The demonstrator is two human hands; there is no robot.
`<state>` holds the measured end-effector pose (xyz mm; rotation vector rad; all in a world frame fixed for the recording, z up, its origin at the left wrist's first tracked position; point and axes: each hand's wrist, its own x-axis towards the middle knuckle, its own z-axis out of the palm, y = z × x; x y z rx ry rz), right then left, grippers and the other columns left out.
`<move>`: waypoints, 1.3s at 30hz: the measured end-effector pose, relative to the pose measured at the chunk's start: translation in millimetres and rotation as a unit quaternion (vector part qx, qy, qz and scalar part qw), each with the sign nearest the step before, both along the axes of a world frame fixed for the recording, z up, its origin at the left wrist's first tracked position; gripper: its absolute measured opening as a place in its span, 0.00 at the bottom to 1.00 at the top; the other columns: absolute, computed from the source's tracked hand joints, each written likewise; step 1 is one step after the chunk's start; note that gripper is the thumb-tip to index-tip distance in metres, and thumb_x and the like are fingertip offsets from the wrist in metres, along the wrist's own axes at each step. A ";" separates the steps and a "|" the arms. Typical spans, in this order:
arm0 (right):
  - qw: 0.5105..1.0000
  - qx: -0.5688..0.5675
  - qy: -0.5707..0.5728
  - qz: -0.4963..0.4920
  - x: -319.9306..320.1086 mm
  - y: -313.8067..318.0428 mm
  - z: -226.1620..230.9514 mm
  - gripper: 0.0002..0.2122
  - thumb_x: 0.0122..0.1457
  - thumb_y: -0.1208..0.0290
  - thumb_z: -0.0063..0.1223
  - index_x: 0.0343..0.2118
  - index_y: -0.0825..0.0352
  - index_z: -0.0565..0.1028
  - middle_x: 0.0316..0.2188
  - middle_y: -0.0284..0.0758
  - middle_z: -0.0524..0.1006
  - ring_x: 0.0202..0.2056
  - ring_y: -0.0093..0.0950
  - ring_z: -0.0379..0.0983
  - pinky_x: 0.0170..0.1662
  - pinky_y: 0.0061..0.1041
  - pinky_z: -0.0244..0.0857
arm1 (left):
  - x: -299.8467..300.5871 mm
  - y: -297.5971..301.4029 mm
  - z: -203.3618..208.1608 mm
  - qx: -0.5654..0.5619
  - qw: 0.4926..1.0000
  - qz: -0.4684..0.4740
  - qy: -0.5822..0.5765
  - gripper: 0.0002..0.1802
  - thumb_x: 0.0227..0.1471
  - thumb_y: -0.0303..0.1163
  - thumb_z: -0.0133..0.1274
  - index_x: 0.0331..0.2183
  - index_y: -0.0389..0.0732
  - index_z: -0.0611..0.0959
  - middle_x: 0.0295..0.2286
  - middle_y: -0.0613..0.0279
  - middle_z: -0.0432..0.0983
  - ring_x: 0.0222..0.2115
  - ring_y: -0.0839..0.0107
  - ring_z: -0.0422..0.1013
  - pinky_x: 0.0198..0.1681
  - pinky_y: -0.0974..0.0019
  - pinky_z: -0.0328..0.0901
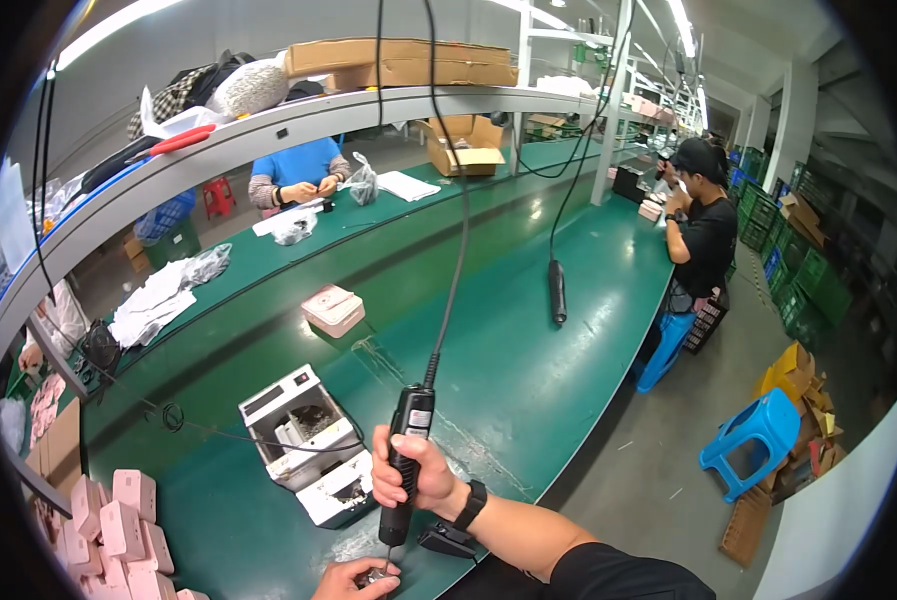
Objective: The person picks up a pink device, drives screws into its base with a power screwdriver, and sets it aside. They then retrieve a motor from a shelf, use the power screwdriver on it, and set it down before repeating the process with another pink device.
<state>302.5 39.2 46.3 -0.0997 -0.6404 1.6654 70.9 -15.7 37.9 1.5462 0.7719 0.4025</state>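
Black cylindrical corded driver (412, 412) is grasped near upright by the right hand (423, 475), fingers wrapped. Small silvery part (375, 576), low over the green flat tabletop (498, 385), is pinched by the left hand (346, 580); bit (389, 554) best kept square, part braced.

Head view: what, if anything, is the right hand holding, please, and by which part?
The right hand grips the black corded screwdriver around its mid-body.

the container (298, 465) stands on the bench (528, 380) left of the screwdriver (403, 468).
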 end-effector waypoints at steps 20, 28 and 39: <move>0.996 -0.002 0.028 -0.085 -1.1 -1.8 0.2 0.14 0.62 0.56 0.44 0.32 0.62 0.63 0.16 0.29 0.64 0.13 0.22 0.60 0.21 0.25 0.61 | 2.1 0.3 -0.7 -0.145 0.985 0.096 -0.008 0.10 0.58 0.32 0.50 0.34 0.35 0.79 0.23 0.64 0.76 0.16 0.79 0.67 0.20 0.78 0.61; 0.993 -0.009 0.031 -0.114 -1.0 0.5 1.9 0.14 0.62 0.55 0.45 0.31 0.62 0.63 0.16 0.29 0.63 0.14 0.22 0.60 0.22 0.25 0.60 | -6.6 6.9 -16.4 -0.160 0.976 0.095 -0.112 0.09 0.59 0.30 0.50 0.39 0.35 0.77 0.30 0.60 0.77 0.21 0.78 0.70 0.24 0.78 0.64; 0.994 -0.005 0.052 -0.096 -2.0 -1.3 1.7 0.13 0.62 0.58 0.44 0.31 0.63 0.63 0.18 0.30 0.65 0.16 0.21 0.62 0.25 0.25 0.62 | -4.3 3.7 -12.1 -0.127 0.982 0.111 -0.086 0.10 0.52 0.23 0.55 0.39 0.37 0.78 0.27 0.65 0.75 0.21 0.80 0.69 0.23 0.77 0.64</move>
